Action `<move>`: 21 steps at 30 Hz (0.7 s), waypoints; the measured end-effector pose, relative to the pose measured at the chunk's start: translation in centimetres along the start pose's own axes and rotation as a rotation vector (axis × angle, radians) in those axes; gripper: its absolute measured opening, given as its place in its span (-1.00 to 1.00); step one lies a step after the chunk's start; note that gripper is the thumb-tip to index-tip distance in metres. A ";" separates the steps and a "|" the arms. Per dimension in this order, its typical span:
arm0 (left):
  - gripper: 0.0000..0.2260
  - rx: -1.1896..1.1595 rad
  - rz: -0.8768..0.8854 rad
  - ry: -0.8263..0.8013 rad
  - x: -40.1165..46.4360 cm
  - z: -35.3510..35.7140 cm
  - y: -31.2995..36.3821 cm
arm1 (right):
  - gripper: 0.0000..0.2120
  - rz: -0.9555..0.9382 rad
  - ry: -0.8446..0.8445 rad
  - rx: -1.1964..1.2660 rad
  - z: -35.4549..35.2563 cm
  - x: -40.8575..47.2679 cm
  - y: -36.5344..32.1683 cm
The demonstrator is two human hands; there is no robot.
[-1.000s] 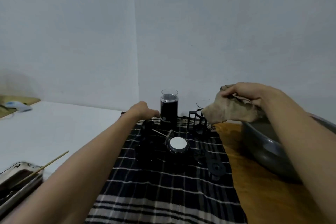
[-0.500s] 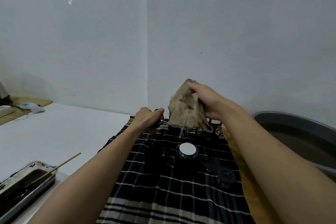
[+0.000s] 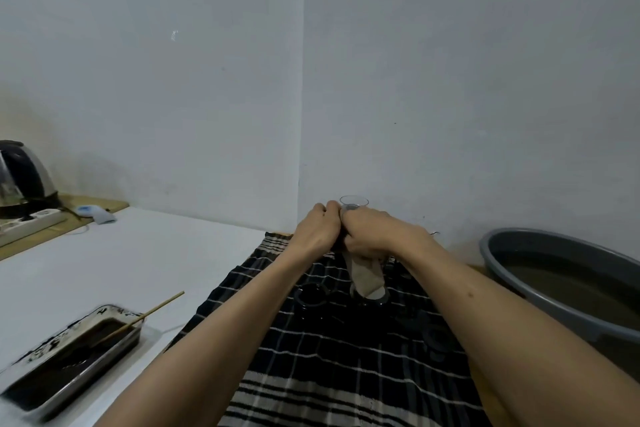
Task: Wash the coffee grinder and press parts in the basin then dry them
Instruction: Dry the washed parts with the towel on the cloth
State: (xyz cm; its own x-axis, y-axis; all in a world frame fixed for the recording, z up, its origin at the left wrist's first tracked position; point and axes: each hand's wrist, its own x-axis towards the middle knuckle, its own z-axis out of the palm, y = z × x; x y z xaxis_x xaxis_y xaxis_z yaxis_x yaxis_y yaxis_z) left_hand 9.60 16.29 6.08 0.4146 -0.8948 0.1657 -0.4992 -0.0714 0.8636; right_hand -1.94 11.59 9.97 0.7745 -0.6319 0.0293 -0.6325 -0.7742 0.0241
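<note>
A tall grinder cylinder with a clear rim [image 3: 353,203] stands at the far end of the black plaid cloth [image 3: 332,357]. My left hand [image 3: 317,230] grips its side. My right hand [image 3: 372,234] holds a beige rag [image 3: 367,276] against the cylinder, and the rag hangs down below my fingers. Most of the cylinder is hidden by both hands. Dark parts lie on the cloth: a black ring-shaped piece [image 3: 311,296], a round piece under the rag's tip [image 3: 372,300] and a black disc [image 3: 434,340] by my right forearm.
A grey basin [image 3: 512,274] of murky water sits at the right. A metal tray [image 3: 69,360] with dark liquid and a wooden stick [image 3: 156,308] lies front left. A kettle [image 3: 24,180] and a power strip [image 3: 31,224] stand far left.
My right hand brought the rag from over the basin leftward and down onto the cylinder. My left hand closed round the cylinder. The view shifted left, showing the kettle.
</note>
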 end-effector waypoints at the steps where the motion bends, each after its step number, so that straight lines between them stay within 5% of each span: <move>1: -0.55 0.035 0.004 0.015 -0.1 0.2 0.2 | -0.78 0.003 -0.012 -0.032 0.0 -0.3 0.2; 6: -0.61 0.130 0.043 0.145 -0.5 -0.9 1.2 | -0.74 0.005 -0.033 -0.180 -0.7 -1.5 2.4; 9: -0.65 0.195 0.111 0.182 -0.4 -0.8 2.3 | -0.75 0.034 0.048 -0.064 -0.9 -2.2 3.0; 14: -0.67 0.308 0.125 0.288 -0.6 -1.5 3.7 | -0.65 0.307 0.637 1.358 -3.0 -3.7 4.7; 16: -0.71 0.315 0.127 0.313 -0.7 -1.9 3.9 | -0.68 0.330 0.760 1.617 -4.9 -4.7 5.5; 19: -0.73 0.299 0.159 0.334 -1.0 -1.8 4.8 | -0.52 0.226 0.749 1.404 -7.2 -6.5 5.2; 21: -0.72 0.270 0.198 0.366 -1.3 -1.5 5.9 | -0.26 0.212 0.514 1.130 -6.9 -7.1 4.1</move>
State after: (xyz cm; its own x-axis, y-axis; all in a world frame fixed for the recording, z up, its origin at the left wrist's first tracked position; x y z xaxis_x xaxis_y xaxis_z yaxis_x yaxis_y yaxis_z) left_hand 7.26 17.67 11.68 0.5079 -0.6926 0.5122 -0.7547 -0.0711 0.6522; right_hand -10.12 13.12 16.73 0.4059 -0.8566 0.3186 -0.1881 -0.4195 -0.8881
